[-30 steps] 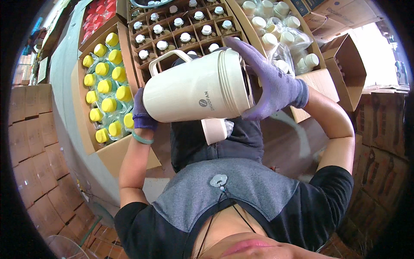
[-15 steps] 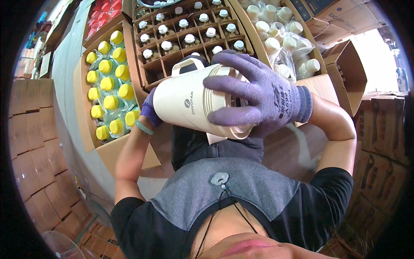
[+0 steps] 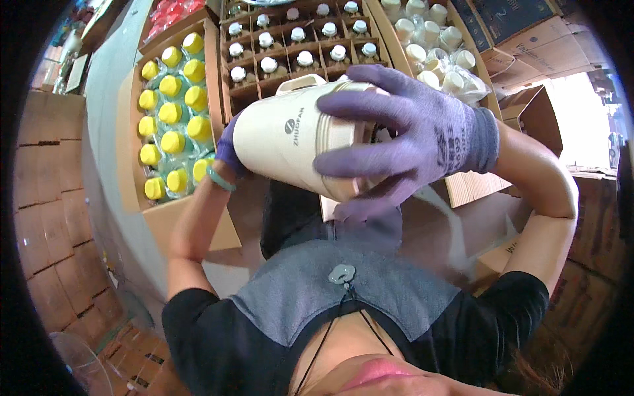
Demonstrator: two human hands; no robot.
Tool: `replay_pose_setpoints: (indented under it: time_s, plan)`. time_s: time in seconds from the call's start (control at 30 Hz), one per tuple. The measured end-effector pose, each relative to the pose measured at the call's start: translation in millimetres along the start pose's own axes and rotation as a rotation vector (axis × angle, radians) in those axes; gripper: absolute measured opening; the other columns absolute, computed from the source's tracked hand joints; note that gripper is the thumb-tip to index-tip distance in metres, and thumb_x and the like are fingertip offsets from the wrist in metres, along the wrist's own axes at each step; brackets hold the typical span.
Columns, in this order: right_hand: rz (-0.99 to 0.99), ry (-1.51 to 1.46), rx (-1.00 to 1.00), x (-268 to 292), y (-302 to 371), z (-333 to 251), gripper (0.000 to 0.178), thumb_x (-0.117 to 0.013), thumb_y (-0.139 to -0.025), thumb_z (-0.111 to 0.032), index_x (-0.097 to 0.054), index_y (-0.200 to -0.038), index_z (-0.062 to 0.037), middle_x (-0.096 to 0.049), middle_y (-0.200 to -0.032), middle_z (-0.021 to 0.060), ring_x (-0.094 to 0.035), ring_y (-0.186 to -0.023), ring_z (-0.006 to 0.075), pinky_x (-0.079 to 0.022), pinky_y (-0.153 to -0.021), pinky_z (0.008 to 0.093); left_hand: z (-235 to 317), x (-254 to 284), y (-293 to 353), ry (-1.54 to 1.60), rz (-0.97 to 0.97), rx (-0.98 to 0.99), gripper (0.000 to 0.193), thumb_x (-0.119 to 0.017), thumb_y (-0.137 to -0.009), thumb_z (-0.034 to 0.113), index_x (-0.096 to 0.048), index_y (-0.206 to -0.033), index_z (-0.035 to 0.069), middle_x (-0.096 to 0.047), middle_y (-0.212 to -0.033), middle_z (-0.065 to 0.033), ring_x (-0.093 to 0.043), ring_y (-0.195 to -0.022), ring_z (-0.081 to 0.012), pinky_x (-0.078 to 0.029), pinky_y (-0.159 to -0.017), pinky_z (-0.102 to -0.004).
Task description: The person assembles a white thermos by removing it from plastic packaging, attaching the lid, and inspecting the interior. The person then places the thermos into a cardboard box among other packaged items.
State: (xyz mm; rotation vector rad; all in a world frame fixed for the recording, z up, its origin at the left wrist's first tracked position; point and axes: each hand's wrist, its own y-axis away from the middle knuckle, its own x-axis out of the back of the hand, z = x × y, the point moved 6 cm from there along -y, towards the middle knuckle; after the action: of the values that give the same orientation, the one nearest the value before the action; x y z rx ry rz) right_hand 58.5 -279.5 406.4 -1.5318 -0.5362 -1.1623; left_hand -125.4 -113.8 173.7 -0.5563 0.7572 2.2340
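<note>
A cream insulated jug [image 3: 281, 148] with a side handle [image 3: 300, 84] lies on its side in front of my chest, its ringed end to the right. My left hand [image 3: 228, 148], in a purple work glove, holds the base end; most of its fingers are hidden behind the jug. My right hand [image 3: 419, 129], gloved in the same purple, grips the ringed end from above, fingers spread around it, the lower ones slightly blurred. That end is partly covered by the fingers. A pale flat piece [image 3: 327, 208] shows just below the jug.
Beyond the jug stands a divided carton [image 3: 226, 99] of white-capped bottles. A carton [image 3: 134, 165] of yellow-capped bottles is at left, with red-capped ones [image 3: 175, 18] behind. White-capped bagged bottles fill a carton [image 3: 487, 72] at right, near an open box [image 3: 548, 129]. Stacked cartons [image 3: 49, 211] line the left.
My right hand has shifted slightly right and its lower fingers have moved down along the jug's end. The jug has tilted a little. The cartons appear slightly shifted in the view.
</note>
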Motion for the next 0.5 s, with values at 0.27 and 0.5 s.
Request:
replay_pose_setpoints:
  time_s: [0.27,0.5]
  plan:
    - [0.117,-0.130,-0.269,3,35,30,0.096,-0.091,-0.051,-0.032,-0.052,-0.139,-0.0264,-0.037,-0.149,0.0262,-0.040,-0.131,0.0554,-0.041,-0.105,0.0606,15,38,6,0.186,0.062,-0.256,0.037,-0.041,-0.106,0.029,-0.059,-0.126,0.004,-0.069,-0.119,-0.0140,-0.067,-0.107,-0.0262,-0.055,-0.091,-0.0396]
    - [0.189,-0.462,-0.808,-20,74,51,0.155,-0.089,-0.051,-0.070,-0.005,-0.157,0.0059,-0.012,-0.163,0.0282,-0.014,-0.152,0.0387,-0.016,-0.123,0.0452,13,62,8,0.018,0.278,-0.496,0.034,-0.036,-0.107,0.029,-0.061,-0.115,0.007,-0.068,-0.115,-0.0134,-0.066,-0.105,-0.0264,-0.053,-0.091,-0.0413]
